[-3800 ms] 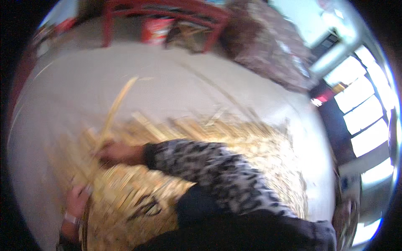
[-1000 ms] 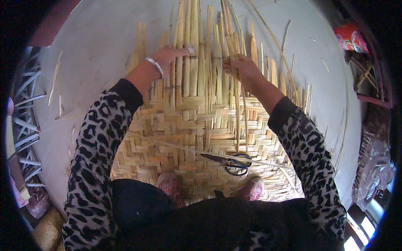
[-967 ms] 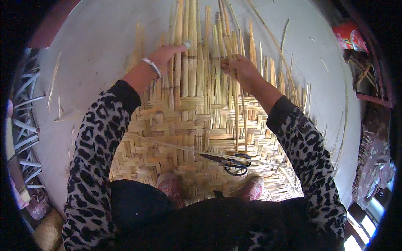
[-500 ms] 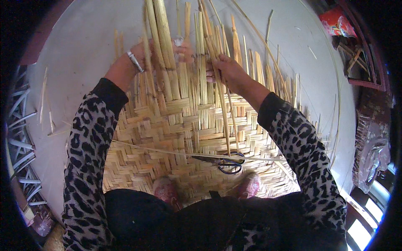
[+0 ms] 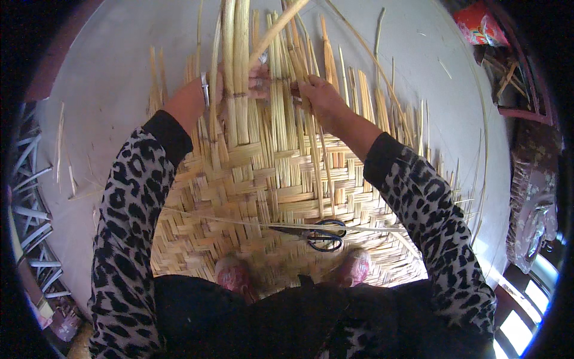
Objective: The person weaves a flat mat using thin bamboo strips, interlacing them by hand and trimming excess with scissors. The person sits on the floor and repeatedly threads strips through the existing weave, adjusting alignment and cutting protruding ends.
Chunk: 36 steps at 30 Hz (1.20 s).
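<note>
A mat of pale, flat plant strips, woven in a slanting pattern (image 5: 293,194), lies in front of me and under my feet. Long unwoven strips (image 5: 242,45) rise from its far edge. My left hand (image 5: 257,81), partly hidden behind these upright strips, has its fingers curled round some of them. Just to the right, my right hand (image 5: 326,102) is closed with thumb and fingers on a narrower bunch of strips. One loose strip (image 5: 278,30) slants across the upright ones above my left hand. Dark-handled scissors (image 5: 326,235) lie on the mat near my feet.
A thin strip (image 5: 209,217) crosses the mat beside the scissors. Pink shoes (image 5: 357,267) rest on the near part. Offcuts (image 5: 60,143) litter the grey floor (image 5: 119,60). A metal rack (image 5: 36,209) stands at left; a cloth-covered piece of furniture (image 5: 529,197) stands at right.
The slanting loose strip has come into view above my left hand, and the upright strips it handles have shifted slightly right. My right hand stays near the same place, gripping strips.
</note>
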Tool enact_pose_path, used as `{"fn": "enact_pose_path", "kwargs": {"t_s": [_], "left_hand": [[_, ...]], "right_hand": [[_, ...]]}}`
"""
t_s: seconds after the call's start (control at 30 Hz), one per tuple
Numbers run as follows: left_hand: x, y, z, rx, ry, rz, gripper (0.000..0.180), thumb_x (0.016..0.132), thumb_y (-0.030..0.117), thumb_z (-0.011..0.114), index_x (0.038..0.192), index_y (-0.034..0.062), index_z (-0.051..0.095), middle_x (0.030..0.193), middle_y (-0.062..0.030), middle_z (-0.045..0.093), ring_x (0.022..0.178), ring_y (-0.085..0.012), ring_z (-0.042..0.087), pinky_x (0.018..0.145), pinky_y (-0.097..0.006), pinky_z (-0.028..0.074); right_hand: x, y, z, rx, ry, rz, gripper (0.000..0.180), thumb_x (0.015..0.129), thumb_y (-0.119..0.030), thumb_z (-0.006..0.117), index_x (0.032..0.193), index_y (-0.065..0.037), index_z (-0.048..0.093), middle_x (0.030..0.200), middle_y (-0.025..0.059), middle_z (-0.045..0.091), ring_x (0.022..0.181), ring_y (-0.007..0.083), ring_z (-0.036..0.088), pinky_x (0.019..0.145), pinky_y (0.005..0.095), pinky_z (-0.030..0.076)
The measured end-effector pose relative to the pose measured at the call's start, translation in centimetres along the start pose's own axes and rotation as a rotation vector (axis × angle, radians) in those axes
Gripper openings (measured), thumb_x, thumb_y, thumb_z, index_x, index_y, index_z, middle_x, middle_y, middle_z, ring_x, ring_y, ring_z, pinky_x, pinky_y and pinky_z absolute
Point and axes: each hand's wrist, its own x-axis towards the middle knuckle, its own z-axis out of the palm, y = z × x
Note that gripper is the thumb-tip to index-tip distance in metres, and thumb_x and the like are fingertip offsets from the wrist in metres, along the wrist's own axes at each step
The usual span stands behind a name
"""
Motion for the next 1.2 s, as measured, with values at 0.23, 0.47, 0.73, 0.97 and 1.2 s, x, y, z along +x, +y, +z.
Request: {"fn": "enact_pose_path", "kwargs": {"t_s": [0.23,0.47,0.73,0.97,1.2], "left_hand": [[-0.3,0.5,-0.2,-0.080,0.151,-0.087,0.037,0.093,0.029,0.062,0.122,0.0082,0.056,0.115,-0.0139,0.061,0.105,-0.0315,0.062,0.084,-0.049,0.058],[-0.7,1.7,0.8,0.140,0.102,0.187,0.040,0.088,0.023,0.070,0.121,0.0044,0.058,0.100,-0.0049,0.064,0.082,-0.0231,0.066,0.076,-0.039,0.060],[-9.9,3.7,-0.8,-0.078,0.347,0.420,0.029,0.092,0.019,0.064,0.117,0.0052,0.059,0.112,-0.0074,0.066,0.103,-0.0199,0.063,0.087,-0.039,0.055],[-16.5,-3.8,-2.0,-0.187,0.786,0.463,0.018,0.092,0.010,0.062,0.108,0.0040,0.059,0.105,-0.0081,0.067,0.092,-0.0188,0.065,0.076,-0.035,0.060],[-17.8,-10.5,-0.8,-0.181,0.991,0.337,0.015,0.091,0.008,0.062,0.104,-0.0002,0.059,0.095,-0.0113,0.067,0.078,-0.0194,0.067,0.064,-0.030,0.060]], "right_hand": [[-1.5,-5.1,0.0,0.340,0.062,0.327,0.022,0.098,-0.018,0.049,0.115,-0.004,0.053,0.102,0.0086,0.062,0.089,0.0190,0.063,0.078,0.0354,0.055],[-1.0,-7.2,-0.1,-0.112,-0.200,0.287,0.032,0.099,-0.020,0.047,0.122,0.000,0.057,0.104,0.0104,0.067,0.086,0.0202,0.067,0.077,0.0352,0.058],[-0.7,-7.7,-2.9,-0.288,-0.396,0.458,0.030,0.101,-0.026,0.049,0.109,0.002,0.060,0.092,0.0143,0.069,0.082,0.0226,0.069,0.077,0.0364,0.059],[-2.2,-6.5,-3.7,-0.569,-0.396,0.353,0.038,0.097,-0.038,0.056,0.094,-0.001,0.060,0.075,0.0134,0.067,0.063,0.0205,0.068,0.053,0.0331,0.054],[-2.6,-5.3,-2.9,-0.787,-0.579,0.439,0.038,0.092,-0.036,0.056,0.082,-0.001,0.063,0.064,0.0104,0.063,0.050,0.0187,0.059,0.045,0.0341,0.048]]}}
